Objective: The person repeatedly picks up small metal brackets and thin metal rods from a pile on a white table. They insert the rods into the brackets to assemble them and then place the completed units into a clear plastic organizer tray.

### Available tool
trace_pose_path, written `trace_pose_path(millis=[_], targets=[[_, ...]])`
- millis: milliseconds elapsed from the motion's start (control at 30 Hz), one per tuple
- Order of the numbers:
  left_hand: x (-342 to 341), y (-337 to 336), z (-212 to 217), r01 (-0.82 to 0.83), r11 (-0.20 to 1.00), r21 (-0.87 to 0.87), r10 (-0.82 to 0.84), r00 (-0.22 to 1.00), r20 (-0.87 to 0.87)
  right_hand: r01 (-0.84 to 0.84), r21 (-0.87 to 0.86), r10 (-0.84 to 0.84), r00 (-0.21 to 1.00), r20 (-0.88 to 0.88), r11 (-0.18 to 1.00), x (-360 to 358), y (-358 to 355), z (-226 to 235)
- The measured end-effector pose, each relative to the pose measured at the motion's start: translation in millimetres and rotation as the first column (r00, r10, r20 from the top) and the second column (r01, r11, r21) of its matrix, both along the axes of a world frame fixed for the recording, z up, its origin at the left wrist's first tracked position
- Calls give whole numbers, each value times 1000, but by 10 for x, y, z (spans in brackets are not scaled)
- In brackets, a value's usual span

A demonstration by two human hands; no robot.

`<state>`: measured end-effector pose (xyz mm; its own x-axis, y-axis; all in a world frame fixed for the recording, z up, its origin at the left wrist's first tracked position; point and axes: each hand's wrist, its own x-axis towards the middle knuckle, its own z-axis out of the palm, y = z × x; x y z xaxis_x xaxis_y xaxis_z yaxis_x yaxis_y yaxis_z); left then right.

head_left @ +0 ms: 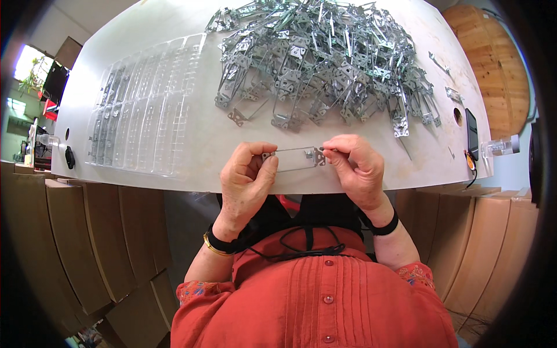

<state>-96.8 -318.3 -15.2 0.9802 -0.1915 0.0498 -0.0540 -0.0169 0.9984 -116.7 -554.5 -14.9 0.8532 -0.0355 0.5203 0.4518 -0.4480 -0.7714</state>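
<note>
- the white worktop [200, 156] is best used as a backstop; with the work done low over its near edge, a slipped part would probably be caught there;
- the heap of metal parts [325, 64] is spread across the far side; pieces there look tangled, so each is best lifted free without tugging, lest thin rods be bent;
- the clear plastic tray [148, 127] is set to the left, its left columns filled with metal pieces [103, 139], the others apparently bare; a matching lie for every piece would seem wise;
- the left hand [246, 171] is closed in a pinch, the near end of the metal frame being held between thumb and forefinger; the right hand [360, 168] is pinched narrow at the opposite end; whether a separate small part is hidden by its fingertips cannot be told;
- the metal frame [294, 149] is held roughly level between both hands, in front of the heap; a light, even grip is advised, so that its two long sides are not twisted;
- the end plate [319, 156] is best steadied by its edge, with its holes left visible;
- the small bright block [309, 154] beside that plate should be left unpressed; its fixing cannot be made out.
</note>
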Motion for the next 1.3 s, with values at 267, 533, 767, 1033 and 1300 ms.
trace_pose_path(millis=[267, 533, 767, 1033, 1300], targets=[[4, -1, 9, -1, 1000, 13, 1, 1000, 2, -6, 37, 7, 1000, -30, 999, -15, -8, -19], [-1, 6, -11, 4, 1000, 13, -4, 1000, 5, 29, -7, -30, 995, -100, 1000, -45, 4, 24], [-10, -7, 17, -2, 1000, -6, 2, 1000, -19, -7, 23, 7, 1000, -23, 1000, -28, 19, 61], [-24, -23, 40, -64, 996, -70, 58, 995, -80, -17, 16, 18, 1000, -24, 1000, -75, -23, 47], [-15, -5, 38, -61, 996, -58, 55, 994, -93, -42, -31, 40, 998, -54, 999, -48, -5, 92]])
